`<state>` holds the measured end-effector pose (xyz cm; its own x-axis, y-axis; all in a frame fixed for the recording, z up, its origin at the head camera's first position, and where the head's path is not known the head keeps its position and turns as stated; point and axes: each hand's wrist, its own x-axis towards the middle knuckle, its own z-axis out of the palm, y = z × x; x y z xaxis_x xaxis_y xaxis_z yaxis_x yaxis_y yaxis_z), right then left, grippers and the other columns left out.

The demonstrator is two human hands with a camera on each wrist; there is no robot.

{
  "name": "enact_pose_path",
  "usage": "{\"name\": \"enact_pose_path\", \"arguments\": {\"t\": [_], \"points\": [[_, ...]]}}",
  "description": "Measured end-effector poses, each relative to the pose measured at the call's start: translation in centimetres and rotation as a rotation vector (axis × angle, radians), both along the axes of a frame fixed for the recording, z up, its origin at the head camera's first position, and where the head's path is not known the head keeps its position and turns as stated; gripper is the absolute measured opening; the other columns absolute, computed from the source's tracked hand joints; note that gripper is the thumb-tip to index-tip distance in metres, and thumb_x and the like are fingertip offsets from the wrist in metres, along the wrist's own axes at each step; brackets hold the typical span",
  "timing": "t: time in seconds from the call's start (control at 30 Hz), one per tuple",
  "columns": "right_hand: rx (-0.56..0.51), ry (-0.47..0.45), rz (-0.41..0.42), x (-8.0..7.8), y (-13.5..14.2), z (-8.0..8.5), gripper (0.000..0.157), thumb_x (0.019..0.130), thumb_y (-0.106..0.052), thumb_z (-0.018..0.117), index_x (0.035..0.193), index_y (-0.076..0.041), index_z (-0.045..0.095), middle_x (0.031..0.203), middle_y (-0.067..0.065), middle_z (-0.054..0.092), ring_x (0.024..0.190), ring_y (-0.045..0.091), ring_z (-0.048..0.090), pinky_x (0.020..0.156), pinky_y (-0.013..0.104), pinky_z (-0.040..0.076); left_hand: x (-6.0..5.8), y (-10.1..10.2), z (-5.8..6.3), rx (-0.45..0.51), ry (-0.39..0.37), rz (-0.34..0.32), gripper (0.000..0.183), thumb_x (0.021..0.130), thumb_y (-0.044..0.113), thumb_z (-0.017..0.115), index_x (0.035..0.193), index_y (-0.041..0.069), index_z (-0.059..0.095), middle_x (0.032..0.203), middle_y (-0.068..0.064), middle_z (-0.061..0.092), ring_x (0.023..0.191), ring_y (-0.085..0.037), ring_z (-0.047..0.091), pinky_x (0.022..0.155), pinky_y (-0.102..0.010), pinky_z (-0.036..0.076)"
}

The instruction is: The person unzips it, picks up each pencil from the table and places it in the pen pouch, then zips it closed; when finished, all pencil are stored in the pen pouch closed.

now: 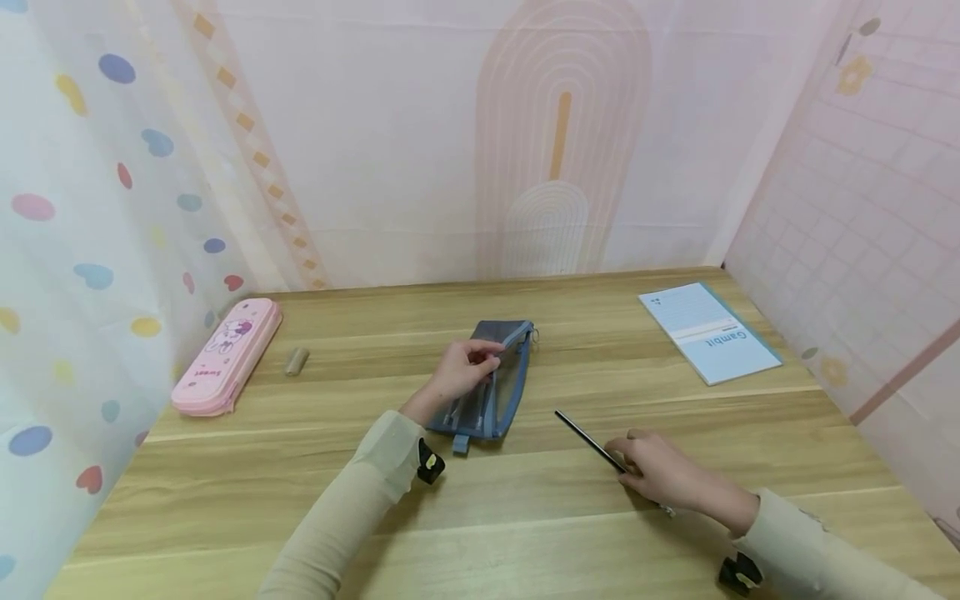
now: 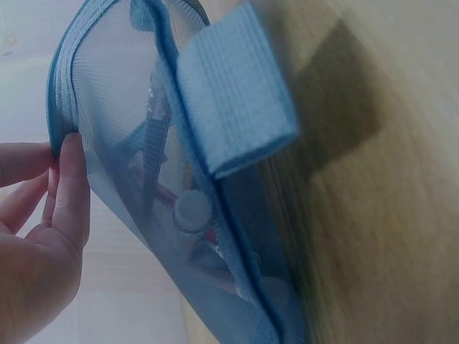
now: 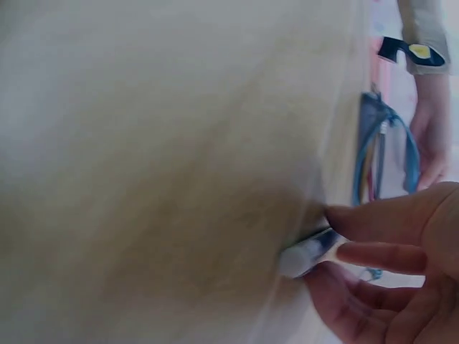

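A blue mesh pencil pouch (image 1: pixel 510 400) lies mid-table with its zipped mouth spread apart. My left hand (image 1: pixel 467 371) pinches the zipper edge between thumb and fingers; the left wrist view shows this hand (image 2: pixel 46 236) at the rim of the pouch (image 2: pixel 115 93). Through the mesh, several slim writing tools show, one with a pale round end (image 2: pixel 193 211). To the right, my right hand (image 1: pixel 663 471) pinches a slim black pen (image 1: pixel 588 440) close to the tabletop. Its pale end (image 3: pixel 295 262) juts out between thumb and fingers in the right wrist view.
A pink pencil case (image 1: pixel 228 358) marked "Sweet" lies at the left edge, with a small beige eraser-like block (image 1: pixel 297 362) beside it. At the back right rests a notebook (image 1: pixel 708 333) marked "Gambit". Patterned curtains (image 1: pixel 390 142) border the wooden table (image 1: pixel 225 500).
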<state>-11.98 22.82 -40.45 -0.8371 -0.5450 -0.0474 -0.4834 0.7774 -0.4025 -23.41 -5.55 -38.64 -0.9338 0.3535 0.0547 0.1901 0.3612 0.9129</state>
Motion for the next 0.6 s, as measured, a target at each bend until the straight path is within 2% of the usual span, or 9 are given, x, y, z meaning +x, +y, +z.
{"name": "enact_pose_path", "arguments": {"t": [0.07,0.17,0.27,0.43,0.5,0.6], "points": [[-0.024,0.014,0.008,-0.1,0.1,-0.3,0.037,0.073,0.000,0.066,0.109,0.003,0.058,0.073,0.000,0.053,0.060,0.003,0.042,0.050,0.016,0.037,0.0,0.0,0.1,-0.008,-0.003,0.001,0.027,0.086,0.002,0.053,0.111,-0.007,0.058,0.096,-0.030,0.058,0.066,-0.019,0.057,0.067,-0.040,0.053],[-0.053,0.035,0.015,-0.1,0.3,-0.6,0.040,0.072,0.005,0.063,0.112,0.004,0.056,0.074,0.001,0.056,0.062,0.002,0.044,0.051,0.016,0.039,-0.7,-0.1,-1.1,-0.012,0.012,-0.004,0.028,0.086,0.003,0.054,0.111,-0.007,0.058,0.092,-0.027,0.060,0.063,-0.009,0.054,0.061,-0.030,0.053],[-0.080,0.039,0.015,0.0,0.3,-0.7,0.045,0.071,0.007,0.062,0.116,0.004,0.054,0.073,-0.001,0.056,0.060,0.000,0.043,0.051,0.015,0.039,-0.6,-0.2,-1.0,-0.011,-0.007,-0.005,0.028,0.086,0.003,0.054,0.112,-0.007,0.058,0.091,-0.024,0.060,0.065,-0.010,0.054,0.064,-0.034,0.054],[-0.097,0.032,0.001,0.0,0.2,-0.7,0.041,0.071,0.008,0.059,0.111,0.005,0.057,0.069,-0.003,0.053,0.058,0.000,0.039,0.049,0.015,0.037,0.6,0.0,0.6,-0.010,-0.020,-0.016,0.027,0.086,0.000,0.053,0.111,-0.008,0.057,0.094,-0.026,0.058,0.072,-0.020,0.057,0.072,-0.046,0.052],[-0.091,0.030,-0.004,0.0,0.1,-0.7,0.038,0.071,0.008,0.059,0.109,0.005,0.059,0.069,-0.003,0.053,0.058,0.000,0.039,0.049,0.015,0.036,1.0,0.0,1.3,-0.013,-0.014,-0.021,0.027,0.086,-0.001,0.052,0.111,-0.008,0.057,0.095,-0.028,0.058,0.074,-0.023,0.057,0.073,-0.047,0.051],[-0.080,0.024,-0.006,0.0,0.0,-0.5,0.036,0.073,0.007,0.059,0.109,0.005,0.059,0.066,-0.004,0.050,0.055,-0.001,0.037,0.046,0.015,0.035,1.3,0.0,1.7,-0.011,-0.018,-0.020,0.028,0.086,-0.001,0.051,0.112,-0.009,0.056,0.096,-0.028,0.057,0.075,-0.025,0.057,0.073,-0.047,0.051]]}}
